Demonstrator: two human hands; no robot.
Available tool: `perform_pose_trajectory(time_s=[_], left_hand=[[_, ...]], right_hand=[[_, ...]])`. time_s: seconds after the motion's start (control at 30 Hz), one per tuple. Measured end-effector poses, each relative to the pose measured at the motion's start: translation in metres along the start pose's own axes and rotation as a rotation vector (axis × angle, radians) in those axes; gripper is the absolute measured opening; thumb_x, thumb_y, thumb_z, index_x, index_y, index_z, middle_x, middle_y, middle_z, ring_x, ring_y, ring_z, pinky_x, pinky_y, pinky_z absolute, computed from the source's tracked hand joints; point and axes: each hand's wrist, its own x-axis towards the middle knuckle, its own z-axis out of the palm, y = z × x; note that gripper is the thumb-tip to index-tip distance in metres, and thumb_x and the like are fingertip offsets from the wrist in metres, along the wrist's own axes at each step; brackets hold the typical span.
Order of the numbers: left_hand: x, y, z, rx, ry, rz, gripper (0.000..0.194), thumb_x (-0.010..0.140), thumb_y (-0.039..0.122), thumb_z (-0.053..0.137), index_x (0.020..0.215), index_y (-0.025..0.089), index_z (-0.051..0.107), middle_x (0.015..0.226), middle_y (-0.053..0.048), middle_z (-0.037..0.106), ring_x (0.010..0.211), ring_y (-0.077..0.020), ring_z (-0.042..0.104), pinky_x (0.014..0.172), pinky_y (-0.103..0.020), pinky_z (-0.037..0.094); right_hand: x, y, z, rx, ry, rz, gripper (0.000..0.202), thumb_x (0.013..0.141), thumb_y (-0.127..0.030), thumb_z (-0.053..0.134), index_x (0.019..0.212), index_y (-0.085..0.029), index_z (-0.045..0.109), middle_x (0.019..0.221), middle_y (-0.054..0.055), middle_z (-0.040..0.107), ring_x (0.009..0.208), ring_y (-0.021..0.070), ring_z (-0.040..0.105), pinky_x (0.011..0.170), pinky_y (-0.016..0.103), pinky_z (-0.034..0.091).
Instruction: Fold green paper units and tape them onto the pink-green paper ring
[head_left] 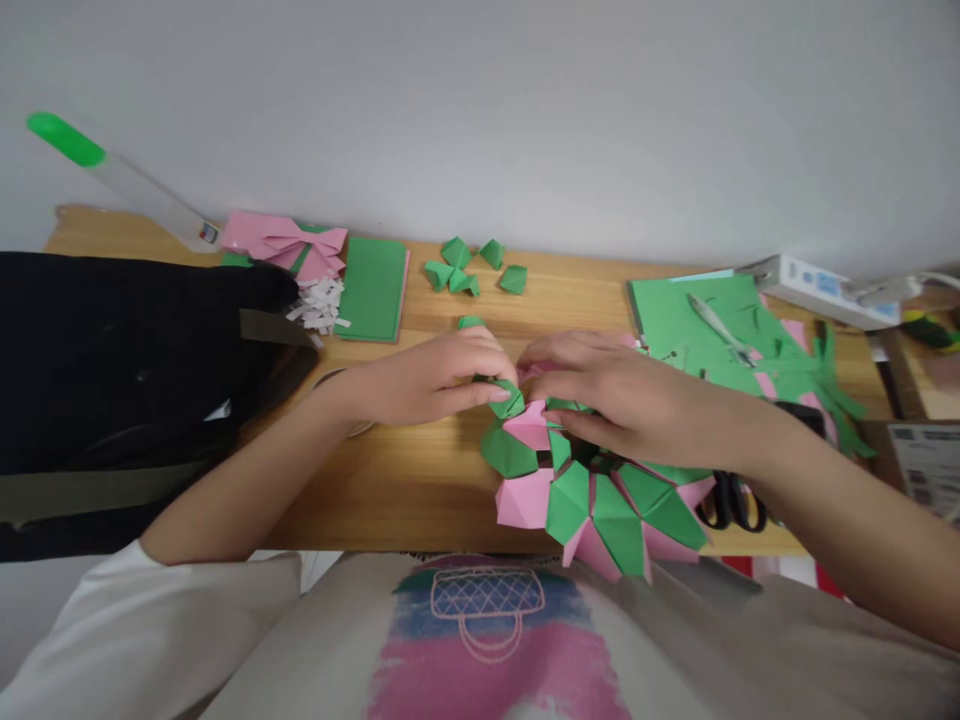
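Observation:
A ring-shaped folded-paper model (619,530) in green and pink sits at the table's front edge, its near points overhanging the edge. My left hand (457,375) pinches a small green folded paper piece (508,400) between thumb and fingers at the model's far left side. My right hand (615,395) lies over the far part of the model, its fingers bent and gripping the paper there. The palm hides that part of the ring. Several loose green folded pieces (456,280) lie farther back on the table.
Stacked green sheets (375,290), a pink paper bow (300,245) and white paper scraps (322,305) lie back left, beside a black bag (135,370). At right are a cutter knife (720,328) on green paper, a power strip (825,285) and black-handled scissors (739,500).

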Motion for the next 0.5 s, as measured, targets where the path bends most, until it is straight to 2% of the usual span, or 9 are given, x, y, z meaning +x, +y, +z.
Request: perform_pose_trajectory(time_s=[0.5], left_hand=[[0.0048, 0.0063, 0.0016, 0.131, -0.022, 0.032, 0.025, 0.095, 0.022, 0.042, 0.084, 0.02, 0.065, 0.084, -0.005, 0.067, 0.086, -0.0213, 0.052, 0.082, -0.033, 0.039]], right_hand=[[-0.0017, 0.0043, 0.0025, -0.036, 0.017, -0.028, 0.021, 0.092, -0.013, 0.046, 0.103, -0.018, 0.064, 0.119, 0.012, 0.06, 0.112, 0.0281, 0.056, 0.093, 0.046, 0.045]])
